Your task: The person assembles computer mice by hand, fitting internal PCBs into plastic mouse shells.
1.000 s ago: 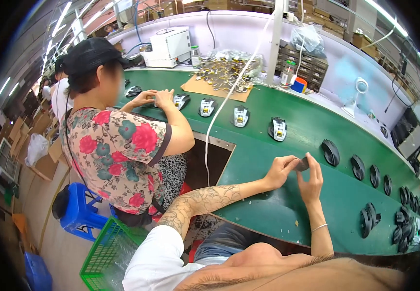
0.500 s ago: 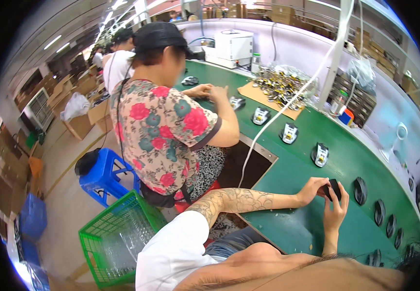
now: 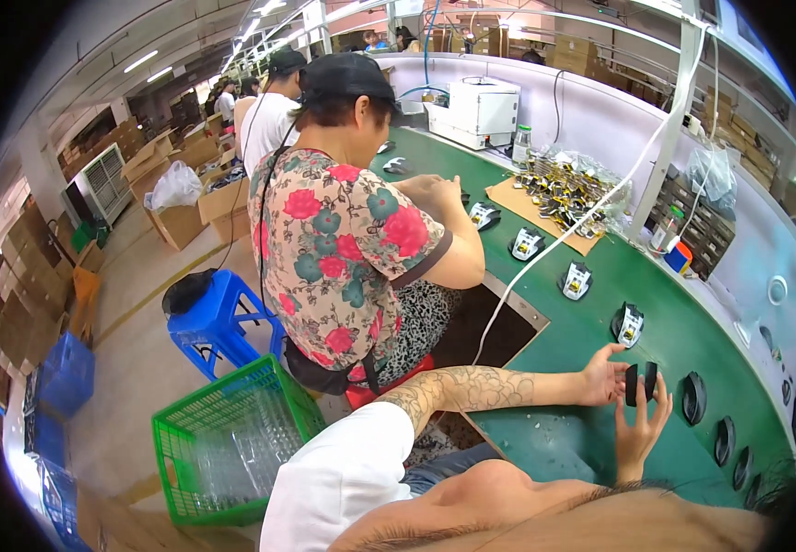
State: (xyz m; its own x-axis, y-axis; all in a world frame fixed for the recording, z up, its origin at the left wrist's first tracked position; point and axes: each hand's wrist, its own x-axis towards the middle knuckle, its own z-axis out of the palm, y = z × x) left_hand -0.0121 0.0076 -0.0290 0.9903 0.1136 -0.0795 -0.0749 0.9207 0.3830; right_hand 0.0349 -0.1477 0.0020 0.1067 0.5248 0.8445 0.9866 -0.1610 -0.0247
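A white short sleeve [image 3: 338, 478] is seen at the lower centre. The left forearm [image 3: 472, 391] is covered with a dark patterned tattoo; both hands are bare.

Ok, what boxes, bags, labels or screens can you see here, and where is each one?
Cardboard boxes: brown, open, on the floor at left.
White bag: bulging, atop one box.
Clear bag: hanging on the right wall.
Cardboard sheet: flat, brown, on the green table, under small metal parts.
No screens or readable labels show.

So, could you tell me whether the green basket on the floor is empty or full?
Partly filled: the green basket holds clear, shiny material below its rim; cannot tell what.
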